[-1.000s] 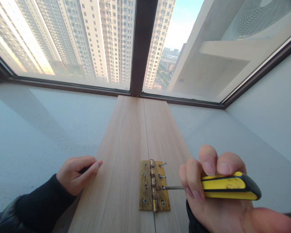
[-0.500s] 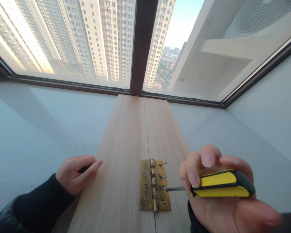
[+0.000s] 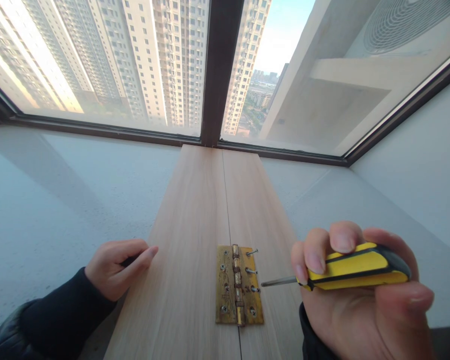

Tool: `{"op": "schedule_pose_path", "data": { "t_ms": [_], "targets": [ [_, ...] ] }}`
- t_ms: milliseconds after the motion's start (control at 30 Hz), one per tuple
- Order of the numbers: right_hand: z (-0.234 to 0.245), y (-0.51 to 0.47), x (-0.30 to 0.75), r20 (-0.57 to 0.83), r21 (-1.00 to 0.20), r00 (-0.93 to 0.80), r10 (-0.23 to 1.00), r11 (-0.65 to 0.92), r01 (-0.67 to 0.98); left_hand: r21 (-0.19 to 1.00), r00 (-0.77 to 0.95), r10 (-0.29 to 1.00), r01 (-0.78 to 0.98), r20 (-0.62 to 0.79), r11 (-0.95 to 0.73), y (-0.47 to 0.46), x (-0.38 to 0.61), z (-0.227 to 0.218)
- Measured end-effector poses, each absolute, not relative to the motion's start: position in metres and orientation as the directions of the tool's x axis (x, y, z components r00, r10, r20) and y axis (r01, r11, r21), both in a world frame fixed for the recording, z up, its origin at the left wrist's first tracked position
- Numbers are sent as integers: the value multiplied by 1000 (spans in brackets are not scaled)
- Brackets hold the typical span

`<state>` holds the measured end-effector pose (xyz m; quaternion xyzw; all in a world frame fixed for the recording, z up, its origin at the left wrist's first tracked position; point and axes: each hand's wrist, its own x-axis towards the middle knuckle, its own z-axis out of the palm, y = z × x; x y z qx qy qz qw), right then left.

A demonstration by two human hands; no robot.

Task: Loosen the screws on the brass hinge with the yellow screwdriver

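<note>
A yellow and black screwdriver [image 3: 352, 267] is gripped in my right hand [image 3: 363, 300], its shaft pointing left. The tip stops just short of a screw [image 3: 255, 289] that sticks out of the brass hinge [image 3: 230, 300]. Two more screws jut from the same right leaf above it, and one lower down sits in its hole. On the left leaf the screw heads lie close to the plate. My left hand [image 3: 122, 265] rests at the left edge of the wooden boards [image 3: 187, 215], fingers curled in and thumb against them; nothing shows in it.
The hinge spans the seam between two pale boards that run up to a dark window frame [image 3: 213, 75]. White wall [image 3: 78, 185] lies on both sides. Tall buildings [image 3: 146, 60] and an outdoor fan unit [image 3: 405, 25] show through the glass.
My right hand has drawn the screwdriver back to the right and slightly up, so its tip has left the screw. My left hand stays put.
</note>
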<state>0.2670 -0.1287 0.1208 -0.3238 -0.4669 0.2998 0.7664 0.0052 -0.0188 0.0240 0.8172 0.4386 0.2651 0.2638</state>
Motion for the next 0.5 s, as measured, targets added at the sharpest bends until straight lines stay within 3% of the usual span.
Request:
{"op": "schedule_pose_path", "data": {
  "t_ms": [500],
  "targets": [
    [119,-128,258,531,-771,338,777,609,-188,671,473,859,574,194,-468,-18,5,23]
  ]
}}
